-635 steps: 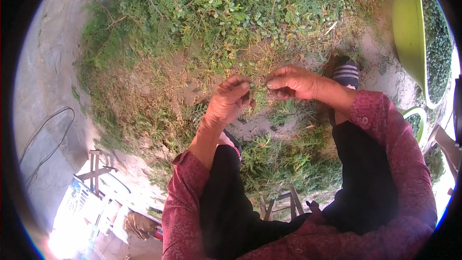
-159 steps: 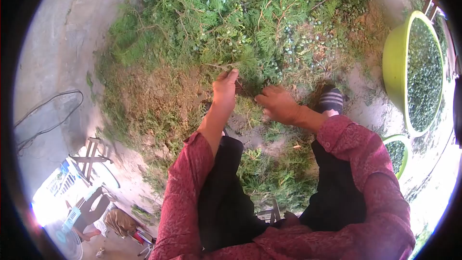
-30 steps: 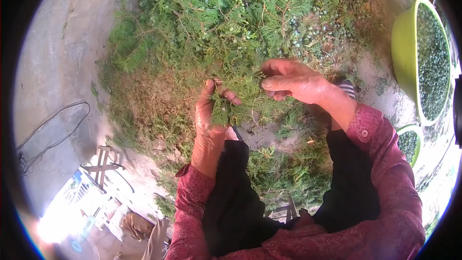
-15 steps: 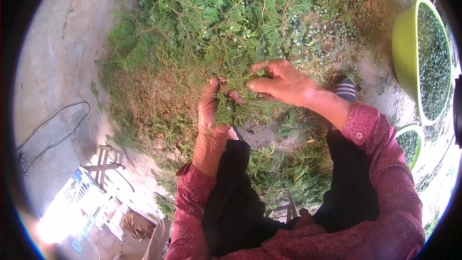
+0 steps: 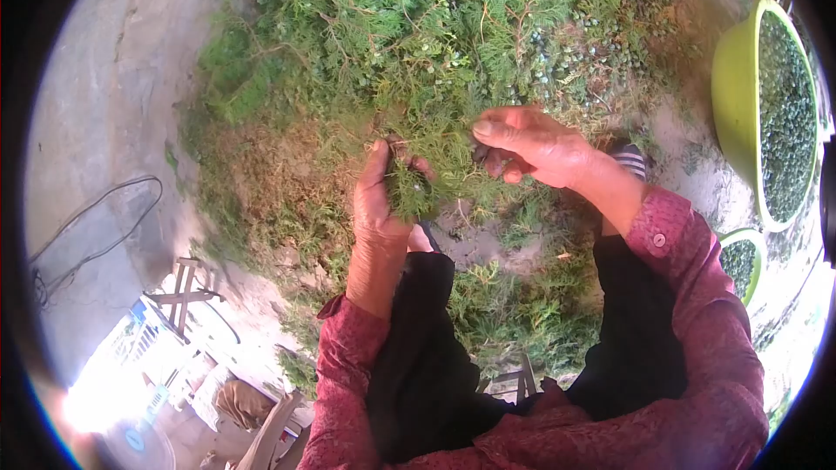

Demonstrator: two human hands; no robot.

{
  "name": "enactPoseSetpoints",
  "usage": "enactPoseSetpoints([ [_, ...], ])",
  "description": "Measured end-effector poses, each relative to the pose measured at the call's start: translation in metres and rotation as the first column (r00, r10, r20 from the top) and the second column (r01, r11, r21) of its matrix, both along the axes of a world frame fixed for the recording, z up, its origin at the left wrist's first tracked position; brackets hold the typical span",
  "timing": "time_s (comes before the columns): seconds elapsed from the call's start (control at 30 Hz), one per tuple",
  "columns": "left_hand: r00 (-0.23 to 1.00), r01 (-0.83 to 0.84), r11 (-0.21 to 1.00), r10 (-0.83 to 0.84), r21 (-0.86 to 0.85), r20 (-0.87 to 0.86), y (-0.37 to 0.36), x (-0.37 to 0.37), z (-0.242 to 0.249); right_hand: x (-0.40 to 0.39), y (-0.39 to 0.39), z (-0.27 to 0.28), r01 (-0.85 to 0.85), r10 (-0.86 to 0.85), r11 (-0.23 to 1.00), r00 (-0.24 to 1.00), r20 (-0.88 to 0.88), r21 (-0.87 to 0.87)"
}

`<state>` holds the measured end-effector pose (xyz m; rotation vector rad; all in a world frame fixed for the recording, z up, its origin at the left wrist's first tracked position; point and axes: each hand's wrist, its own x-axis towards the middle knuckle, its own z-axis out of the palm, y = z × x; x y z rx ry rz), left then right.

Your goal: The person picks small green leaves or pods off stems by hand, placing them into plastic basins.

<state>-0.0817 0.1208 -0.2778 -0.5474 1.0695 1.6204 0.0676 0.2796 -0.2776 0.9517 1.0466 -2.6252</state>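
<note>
My left hand [image 5: 376,198] is closed around a green conifer sprig [image 5: 414,197], whose flat, scaly leaves hang over the palm. To its right, my right hand [image 5: 542,150] has its thumb and fingers curled in. Whatever lies inside those fingers is hidden. A gap separates the two hands, with green foliage showing between them. Just beyond both hands rises a large heap of conifer branches [image 5: 409,35], dotted with small pale-green cones.
On the right stand a large lime-green basin [image 5: 734,91] full of small green cones and a smaller green tub [image 5: 759,265]. Loose clippings [image 5: 522,318] lie between my legs. At left are a black cable [image 5: 96,209] and a small wooden stand [image 5: 181,296].
My right hand has moved slightly right, away from my left hand, and its fingers have curled. The green bit at its fingertips no longer shows. My left hand keeps the sprig.
</note>
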Motion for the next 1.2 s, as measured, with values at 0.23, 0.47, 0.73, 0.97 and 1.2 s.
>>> enactPoseSetpoints([
  [0.23,0.994,0.103,0.993,-0.101,0.052,-0.041,-0.002,0.002,-0.002,-0.006,-0.010,-0.004,0.085,-0.089,0.996,0.992,0.095,0.040],
  [0.47,0.983,0.177,0.977,-0.182,0.116,0.025,-0.012,-0.012,-0.003,0.013,0.015,-0.007,-0.046,0.040,0.996,0.996,0.084,0.073],
  [0.73,0.993,0.107,0.994,-0.106,0.003,-0.052,-0.005,0.002,0.005,0.034,0.013,-0.025,-0.494,0.161,-0.001,0.858,0.488,0.869],
  [0.97,0.998,0.017,0.933,-0.036,0.358,0.045,-0.001,-0.006,0.007,0.039,0.023,-0.013,-0.170,0.174,0.904,0.984,0.026,0.392],
  [1.2,0.999,0.027,0.983,-0.024,0.182,-0.022,-0.003,-0.005,0.001,0.017,0.005,0.012,-0.173,0.283,0.856,0.945,-0.161,0.488],
])
